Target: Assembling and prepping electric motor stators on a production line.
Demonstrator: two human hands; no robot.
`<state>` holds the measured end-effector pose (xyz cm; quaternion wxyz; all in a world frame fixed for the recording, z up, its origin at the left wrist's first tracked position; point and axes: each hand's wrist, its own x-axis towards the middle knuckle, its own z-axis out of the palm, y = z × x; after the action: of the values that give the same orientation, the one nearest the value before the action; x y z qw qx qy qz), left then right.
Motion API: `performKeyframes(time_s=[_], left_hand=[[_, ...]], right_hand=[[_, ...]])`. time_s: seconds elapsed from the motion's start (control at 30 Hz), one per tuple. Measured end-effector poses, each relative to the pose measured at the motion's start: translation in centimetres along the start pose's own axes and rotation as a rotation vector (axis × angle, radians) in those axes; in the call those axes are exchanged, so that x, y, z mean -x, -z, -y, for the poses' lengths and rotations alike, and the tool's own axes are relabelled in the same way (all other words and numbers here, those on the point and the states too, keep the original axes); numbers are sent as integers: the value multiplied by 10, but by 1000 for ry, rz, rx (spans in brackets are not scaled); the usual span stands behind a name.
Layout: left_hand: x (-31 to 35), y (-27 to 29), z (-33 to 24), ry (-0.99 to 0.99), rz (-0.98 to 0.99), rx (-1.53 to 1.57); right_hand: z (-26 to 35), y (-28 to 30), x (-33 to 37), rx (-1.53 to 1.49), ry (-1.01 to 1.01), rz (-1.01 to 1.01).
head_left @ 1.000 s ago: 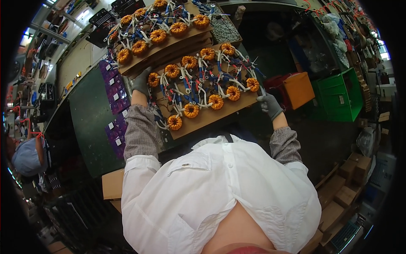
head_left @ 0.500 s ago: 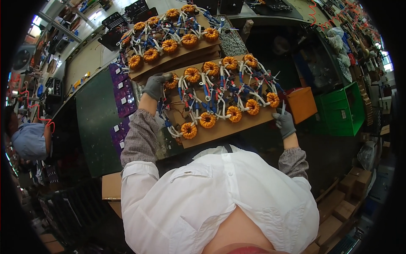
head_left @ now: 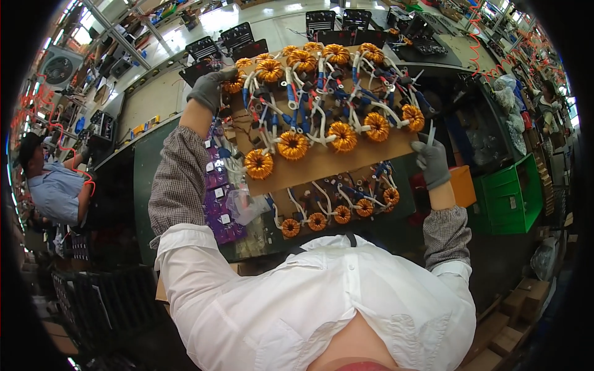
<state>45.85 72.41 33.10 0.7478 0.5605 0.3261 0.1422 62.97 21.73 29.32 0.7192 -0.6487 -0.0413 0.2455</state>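
Observation:
A brown cardboard sheet (head_left: 318,168) is held up and slightly tilted between my two gloved hands. On it sit rows of orange-wound ring coils (head_left: 292,146) with white, blue and red leads ending in metal lugs. My left hand (head_left: 210,89), in a grey glove, grips the far left corner beside a coil. My right hand (head_left: 433,162) closes on the right edge; a thin whitish stick-like thing (head_left: 431,132) stands up from its fingers. Beneath the raised sheet, nearer to me, shows another layer of ring coils (head_left: 342,214) with leads.
Purple packs (head_left: 226,226) and clear plastic bags (head_left: 247,207) lie on the dark green table (head_left: 151,179) at left. An orange box (head_left: 463,185) and a green crate (head_left: 510,196) stand at right. Black cases (head_left: 238,37) are at the far side. A person in blue (head_left: 55,191) sits at far left.
The held cardboard sheet has risen, and both hands have moved up with it. Another layer of coils now shows under its near edge.

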Motion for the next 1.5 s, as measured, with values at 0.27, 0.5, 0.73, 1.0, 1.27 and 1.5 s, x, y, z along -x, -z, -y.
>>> performKeyframes(time_s=[0.27, 0.5, 0.73, 1.0, 1.27, 1.5], left_hand=[[-93, 73, -51, -123, -226, -83], [-195, 192, 52, -387, -328, -234], [-202, 112, 32, -301, -239, -9], [-201, 125, 8, -188, -383, -983], [-72, 62, -32, -1060, -502, -239], [83, -48, 44, -845, -16, -133]], right_hand=[[-15, -111, -103, -65, 31, 121], [-58, -163, -158, 72, 16, 76], [-67, -134, -172, 22, 21, -34], [-80, -148, -163, 95, 279, -133], [-71, -80, -60, 197, 38, -276], [-77, -32, -16, 146, -13, -96]])
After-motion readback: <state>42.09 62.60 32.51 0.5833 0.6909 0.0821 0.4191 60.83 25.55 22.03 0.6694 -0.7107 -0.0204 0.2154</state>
